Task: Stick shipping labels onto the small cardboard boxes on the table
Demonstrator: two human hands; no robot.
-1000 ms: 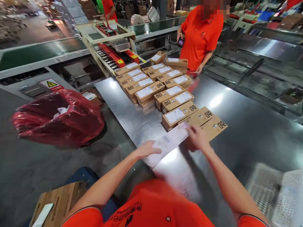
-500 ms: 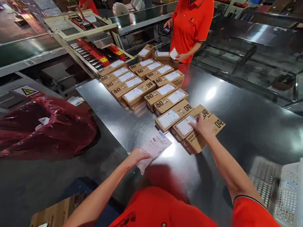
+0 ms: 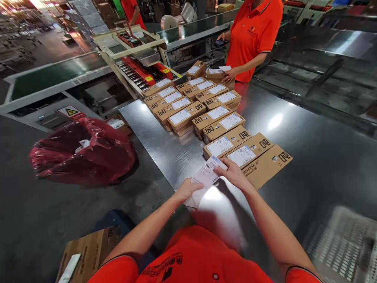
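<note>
A printed shipping label (image 3: pixel 207 173) is held over the near edge of the metal table, between my two hands. My left hand (image 3: pixel 190 189) pinches its lower left part, thumb on top. At its right edge my right hand (image 3: pixel 231 171) closes thumb and fingers on it. Just beyond lie cardboard boxes: the nearest, a box without a label on its top (image 3: pixel 268 167), sits to the right of a labelled box (image 3: pixel 250 149). Another labelled box (image 3: pixel 226 142) stands left of that one.
More labelled boxes (image 3: pixel 180 116) stand in rows farther up the metal table (image 3: pixel 312 157). A co-worker in an orange shirt (image 3: pixel 255 35) stands at the far side, one hand at a box. A red plastic bag (image 3: pixel 112 157) is at left, a white perforated basket (image 3: pixel 344 239) at lower right.
My right hand has left the labelled box and come to the shipping label's right edge. My left hand keeps hold of the label. The view has shifted left, and the co-worker's hand has lowered.
</note>
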